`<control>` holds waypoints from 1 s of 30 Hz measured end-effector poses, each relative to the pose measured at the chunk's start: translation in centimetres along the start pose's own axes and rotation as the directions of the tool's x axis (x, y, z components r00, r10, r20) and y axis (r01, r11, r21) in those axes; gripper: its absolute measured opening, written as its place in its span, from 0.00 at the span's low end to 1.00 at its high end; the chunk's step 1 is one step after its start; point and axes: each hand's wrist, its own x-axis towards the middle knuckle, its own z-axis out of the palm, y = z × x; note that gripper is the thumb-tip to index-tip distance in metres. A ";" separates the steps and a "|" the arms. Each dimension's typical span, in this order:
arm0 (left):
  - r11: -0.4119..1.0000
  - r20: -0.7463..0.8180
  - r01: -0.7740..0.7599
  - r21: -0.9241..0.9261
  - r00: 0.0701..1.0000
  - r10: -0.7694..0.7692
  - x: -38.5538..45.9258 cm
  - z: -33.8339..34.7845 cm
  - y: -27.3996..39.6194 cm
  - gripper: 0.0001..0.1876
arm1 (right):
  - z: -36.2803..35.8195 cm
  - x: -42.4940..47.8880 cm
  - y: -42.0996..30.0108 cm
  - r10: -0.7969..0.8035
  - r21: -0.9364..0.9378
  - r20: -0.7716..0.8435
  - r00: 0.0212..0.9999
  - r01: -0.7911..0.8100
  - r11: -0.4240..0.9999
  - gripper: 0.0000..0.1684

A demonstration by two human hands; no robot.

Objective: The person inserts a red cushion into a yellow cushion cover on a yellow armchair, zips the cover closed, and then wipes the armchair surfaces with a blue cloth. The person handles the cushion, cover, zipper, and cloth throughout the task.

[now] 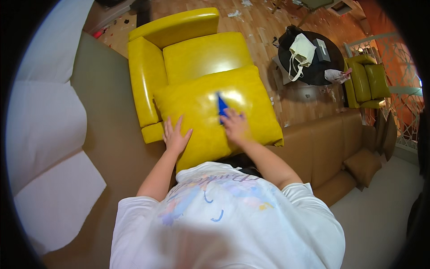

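A large yellow leather-look cushion (pixel 208 101) lies in front of me, its far part over the seat of a yellow armchair (pixel 205 55). My left hand (pixel 177 136) rests on the cushion's left side with the fingers spread and nothing in them. Near the middle of the cushion, my right hand (pixel 236 126) holds a blue cloth (pixel 222 107) against the surface. The cloth's pointed end sticks out beyond my fingers, and the rest is partly hidden under them. Hand and cloth look slightly blurred.
To the right runs a brown sofa (pixel 302 148) with a brown cushion (pixel 362 166). A dark round table (pixel 314 79) carries a white tote bag (pixel 302 50), a tissue box (pixel 321 50) and a plastic bag (pixel 337 76). Paper scraps (pixel 234 14) litter the wooden floor. White sheeting (pixel 47 127) hangs left.
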 end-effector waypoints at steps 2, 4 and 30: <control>0.979 0.055 0.164 -0.120 0.986 -0.159 -2.6 0.1 -2.1 0.51 | -0.6 -2.2 3.8 0.187 -0.083 -0.041 0.981 -0.190 0.978 0.30; 0.886 0.194 0.248 -0.392 0.964 -0.184 -3.9 2.8 -6.5 0.55 | -1.8 -4.2 6.2 0.405 -0.129 -0.068 0.912 -0.411 0.903 0.32; 0.140 0.540 0.664 -0.734 0.697 -0.472 -6.5 5.5 -6.7 0.48 | 0.1 -2.6 21.4 0.743 0.418 0.393 0.542 -0.825 0.381 0.46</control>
